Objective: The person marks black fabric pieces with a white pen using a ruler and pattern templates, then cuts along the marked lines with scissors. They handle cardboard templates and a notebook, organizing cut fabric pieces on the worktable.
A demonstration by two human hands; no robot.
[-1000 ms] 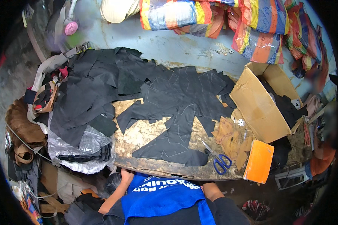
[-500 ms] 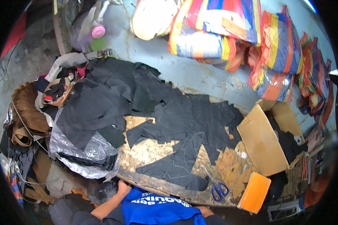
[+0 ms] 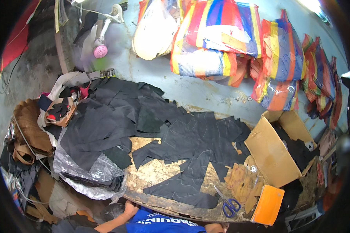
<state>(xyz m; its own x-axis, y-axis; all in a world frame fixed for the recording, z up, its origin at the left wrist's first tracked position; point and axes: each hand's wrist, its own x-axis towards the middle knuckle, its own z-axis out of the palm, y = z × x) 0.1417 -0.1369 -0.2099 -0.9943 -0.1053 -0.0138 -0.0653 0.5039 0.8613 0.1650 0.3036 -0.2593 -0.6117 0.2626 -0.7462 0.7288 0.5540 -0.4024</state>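
My left hand (image 3: pixel 131 208) is at the front edge of the worktable (image 3: pixel 142 195), beside the plastic-wrapped stack; its fingers are hidden or too unclear to read. Of my right arm only a short bare stretch (image 3: pixel 215 228) shows at the lower edge, and the hand is out of sight. Dark sheet material with pale drawn outlines (image 3: pixel 198 139) lies across the table in front of me. Scissors with blue handles (image 3: pixel 230 207) rest partly spread at the right front, touching neither hand.
An orange notebook (image 3: pixel 267 205) lies near the front right edge, by brown pattern pieces (image 3: pixel 237 176). Behind it a cardboard box (image 3: pixel 274 149) holds dark scraps. Clear plastic (image 3: pixel 81 186) wraps a dark stack at left. Striped bags (image 3: pixel 221 31) hang on the wall; a fan (image 3: pixel 100 50) is at upper left.
The whole view has tilted upward, so the table and its things sit lower in the picture and more of the wall shows. My left hand stays at the table edge.
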